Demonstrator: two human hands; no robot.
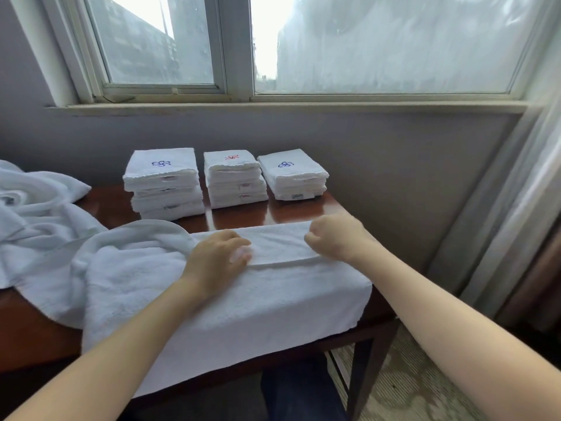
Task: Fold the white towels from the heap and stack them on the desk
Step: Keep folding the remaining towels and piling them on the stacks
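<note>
So you've got three stacks of folded white towels lined up along the back of the desk [297, 212], up around 12 o'clock from your hands. The left stack [164, 183] has a blue flower logo on top and looks like about four towels, the middle stack [235, 180] has a red logo and also about four, and the right stack [293, 176] has a blue logo and is shorter, maybe three. Hard to count exact layers since the folds blur together. The left and middle stacks sit just beside each other, and the middle and right ones are touching or nearly so.

The loose heap [39, 220] is off at your 9 to 10 o'clock, spilling over the left side of the desk.

The towel you're working on [243, 311] is spread right in front of you, draped over the near edge at 6 o'clock. Its far part is doubled over into a flat band running from about 11 to 1 o'clock.

Your left hand [217, 259] lies palm down on that towel, fingers loosely spread and pressing flat, fingertips on the left end of the folded band. Your right hand [335, 237] is curled closed at the band's right end, at about 1 o'clock; it looks pinched on the fold's edge, though the knuckles hide the actual contact.
</note>
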